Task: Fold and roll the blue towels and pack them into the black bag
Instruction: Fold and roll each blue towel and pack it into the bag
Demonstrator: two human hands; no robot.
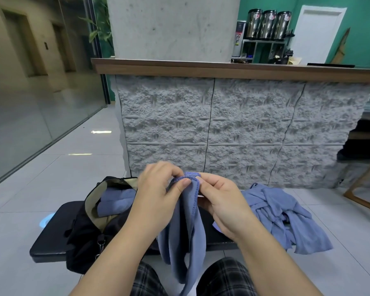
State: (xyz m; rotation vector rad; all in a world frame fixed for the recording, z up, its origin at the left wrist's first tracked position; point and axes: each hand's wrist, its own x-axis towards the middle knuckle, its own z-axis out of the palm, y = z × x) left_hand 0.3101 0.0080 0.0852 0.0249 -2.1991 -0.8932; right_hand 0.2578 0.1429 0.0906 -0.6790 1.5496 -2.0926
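Both hands pinch blue towel hem; no legible writing.

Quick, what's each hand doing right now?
Left hand: pinching the top edge of the hanging blue towel.
Right hand: pinching the same towel edge, just beside the left.

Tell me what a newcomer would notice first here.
Both hands, left hand and right hand, pinch the hem of a hanging blue towel at centre. An open black bag with rolled towels sits on the bench at left; a crumpled towel pile lies right.
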